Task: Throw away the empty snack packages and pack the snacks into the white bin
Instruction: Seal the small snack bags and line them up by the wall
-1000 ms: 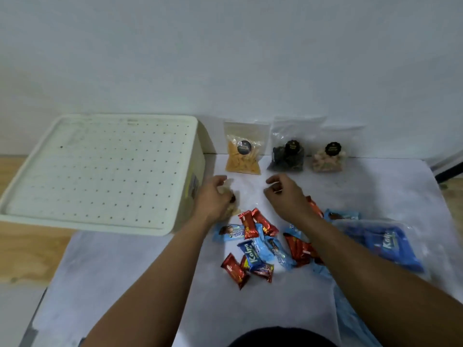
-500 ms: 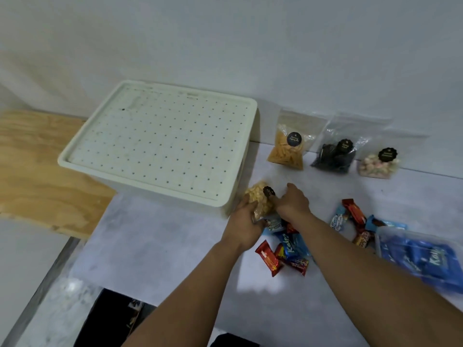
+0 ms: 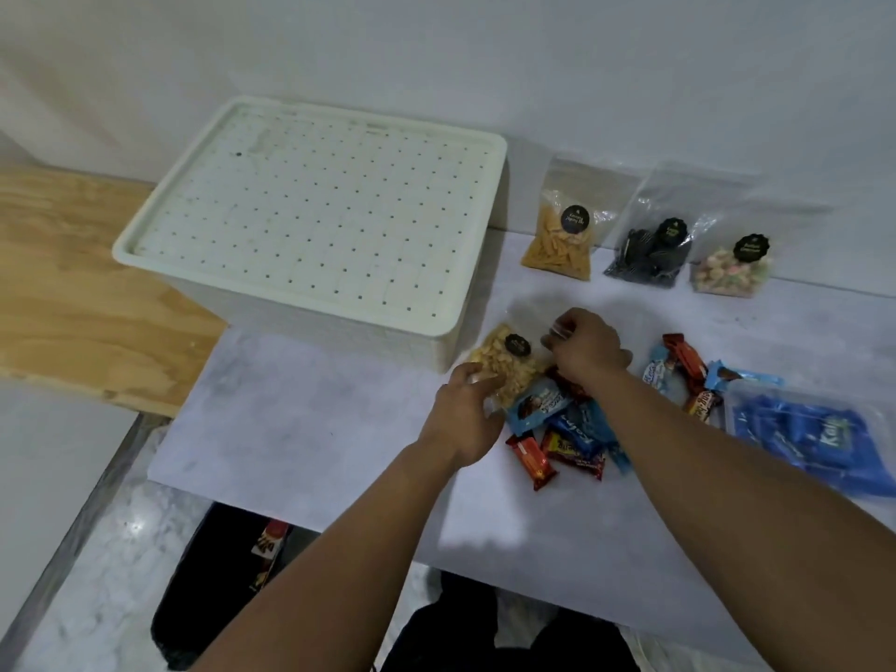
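Note:
A clear bag of pale yellow chips (image 3: 504, 363) with a black sticker is held between both hands just right of the white bin (image 3: 310, 230), whose perforated lid is on. My left hand (image 3: 463, 414) grips the bag's lower end. My right hand (image 3: 589, 346) pinches its clear top edge. Below the bag lies a pile of red and blue wrapped snack bars (image 3: 565, 429). Three more clear snack bags stand by the wall: orange chips (image 3: 560, 247), dark snacks (image 3: 649, 257) and pastel puffs (image 3: 729, 274).
More wrapped bars (image 3: 683, 371) and a large clear bag of blue packets (image 3: 805, 434) lie at the right. A black trash bag (image 3: 218, 574) with a wrapper inside sits on the floor under the table's front edge. A wooden surface (image 3: 72, 283) lies left of the bin.
The view has swung left and down, bringing the floor and black bag into sight. Both hands have lifted the yellow chip bag from the table and hold it beside the bin.

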